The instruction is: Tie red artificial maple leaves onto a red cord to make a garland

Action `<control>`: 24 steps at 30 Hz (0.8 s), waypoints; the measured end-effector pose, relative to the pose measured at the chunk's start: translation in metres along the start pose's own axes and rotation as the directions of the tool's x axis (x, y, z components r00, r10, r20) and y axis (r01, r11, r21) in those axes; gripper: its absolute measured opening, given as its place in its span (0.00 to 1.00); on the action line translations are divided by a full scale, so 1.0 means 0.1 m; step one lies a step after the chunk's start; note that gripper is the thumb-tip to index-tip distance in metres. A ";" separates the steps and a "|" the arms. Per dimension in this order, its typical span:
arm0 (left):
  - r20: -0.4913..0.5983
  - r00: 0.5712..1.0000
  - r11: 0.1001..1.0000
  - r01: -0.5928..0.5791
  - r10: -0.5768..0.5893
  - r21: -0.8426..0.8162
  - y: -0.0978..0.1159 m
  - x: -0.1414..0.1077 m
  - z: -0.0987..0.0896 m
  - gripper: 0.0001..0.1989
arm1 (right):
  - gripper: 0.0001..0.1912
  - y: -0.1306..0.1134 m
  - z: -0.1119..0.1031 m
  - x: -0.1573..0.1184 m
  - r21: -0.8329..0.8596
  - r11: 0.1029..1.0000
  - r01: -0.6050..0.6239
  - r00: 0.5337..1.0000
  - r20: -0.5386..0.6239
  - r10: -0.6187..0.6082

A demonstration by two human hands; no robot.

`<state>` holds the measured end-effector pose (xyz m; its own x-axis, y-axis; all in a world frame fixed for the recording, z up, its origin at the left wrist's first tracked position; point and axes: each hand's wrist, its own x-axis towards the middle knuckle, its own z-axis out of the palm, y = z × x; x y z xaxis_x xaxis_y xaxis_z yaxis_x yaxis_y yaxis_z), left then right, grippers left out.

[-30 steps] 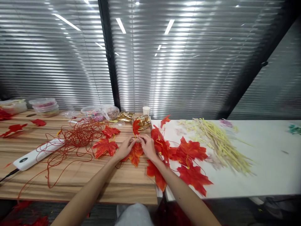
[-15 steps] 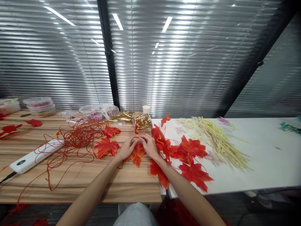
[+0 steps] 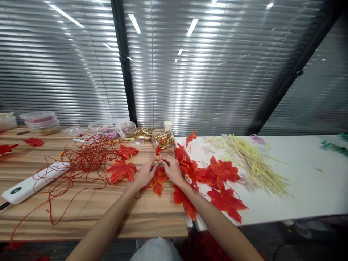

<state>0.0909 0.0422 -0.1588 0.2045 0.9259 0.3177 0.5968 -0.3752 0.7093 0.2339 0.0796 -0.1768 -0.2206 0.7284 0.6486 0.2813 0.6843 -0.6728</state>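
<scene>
Both hands meet over the wooden table, fingertips close together. My left hand (image 3: 146, 174) pinches the yellow stem of a red-orange artificial maple leaf (image 3: 158, 182), which hangs below the fingers. My right hand (image 3: 172, 169) is closed at the same stem from the other side. A small red leaf (image 3: 158, 148) pokes up just beyond the fingertips. Left of my hands lie two more maple leaves, the nearer one (image 3: 121, 171) with a yellow stem. A tangle of red cord (image 3: 91, 154) spreads further left. Several strung red leaves (image 3: 219, 172) lie to the right. Cord between my fingers is too small to make out.
A white power strip (image 3: 35, 183) lies under the cord. Plastic tubs (image 3: 42, 121), gold wrappers (image 3: 164, 139) and a paper cup (image 3: 168, 126) stand along the back by the blinds. Yellow strips (image 3: 255, 165) are heaped on the white table (image 3: 304, 181), which adjoins the wooden table (image 3: 152, 221).
My hands stay at the leaf's stem with only slight finger movement. The view has shifted a little, so things on the left appear further left.
</scene>
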 end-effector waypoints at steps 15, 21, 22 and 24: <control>0.004 0.999 0.999 -0.033 0.033 0.024 0.03 -0.01 0.02 0.13 | 0.09 -0.01 0.01 -0.03 0.115 0.989 -0.097 0.995 -0.004 0.098; -0.020 0.999 0.999 -0.029 0.029 0.014 0.04 -0.02 0.02 0.13 | 0.08 -0.02 0.00 -0.03 0.119 0.987 -0.109 0.994 0.000 0.110; -0.023 0.999 0.999 -0.033 0.033 0.010 0.04 -0.03 0.02 0.12 | 0.08 -0.03 0.00 -0.03 0.122 0.987 -0.108 0.994 -0.001 0.109; -0.027 0.999 0.999 -0.040 0.041 0.008 0.05 -0.03 0.02 0.12 | 0.08 -0.04 0.00 -0.03 0.131 0.986 -0.108 0.994 -0.014 0.111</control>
<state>0.0953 0.0376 -0.1577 0.2076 0.9083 0.3631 0.5943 -0.4120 0.6907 0.2337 0.0748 -0.1756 -0.1745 0.7992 0.5751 0.1791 0.6001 -0.7796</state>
